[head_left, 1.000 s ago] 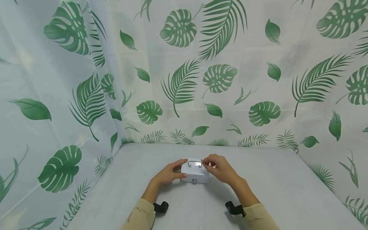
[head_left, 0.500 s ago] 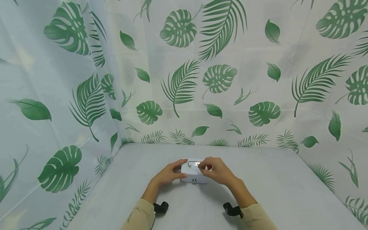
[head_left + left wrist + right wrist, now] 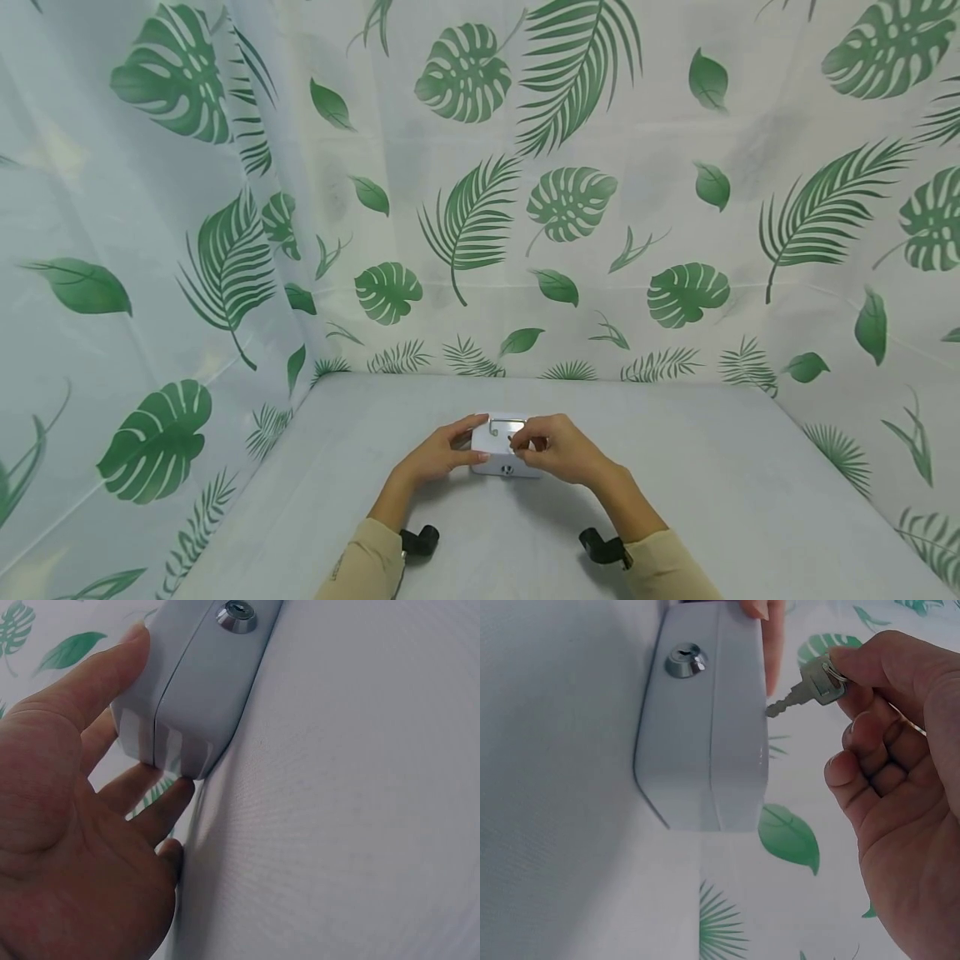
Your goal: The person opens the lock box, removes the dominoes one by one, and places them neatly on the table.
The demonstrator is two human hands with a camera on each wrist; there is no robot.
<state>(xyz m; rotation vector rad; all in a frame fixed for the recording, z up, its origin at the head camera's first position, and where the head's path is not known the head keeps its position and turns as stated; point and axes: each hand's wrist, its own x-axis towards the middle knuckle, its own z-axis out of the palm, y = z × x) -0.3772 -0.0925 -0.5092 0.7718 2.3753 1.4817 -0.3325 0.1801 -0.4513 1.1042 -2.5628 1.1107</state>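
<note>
A small white lock box (image 3: pixel 497 457) sits on the grey table (image 3: pixel 712 483), with a metal handle (image 3: pixel 504 423) on top and a round keyhole (image 3: pixel 685 661) in its front face. My left hand (image 3: pixel 459 447) grips the box's left end, thumb on the front and fingers behind it (image 3: pixel 161 799). My right hand (image 3: pixel 522 442) hovers over the box's right part and pinches a small silver key (image 3: pixel 808 686) between thumb and forefinger. The key's tip lies by the box's upper edge, clear of the keyhole (image 3: pixel 236 613).
Leaf-print curtains (image 3: pixel 570 208) close off the table at the back, left and right. Black wrist-camera mounts (image 3: pixel 418 540) (image 3: pixel 600 546) sit on both forearms near the table's front.
My right hand has moved left and slightly nearer across the top of the box with the key. The left hand and the box have stayed put.
</note>
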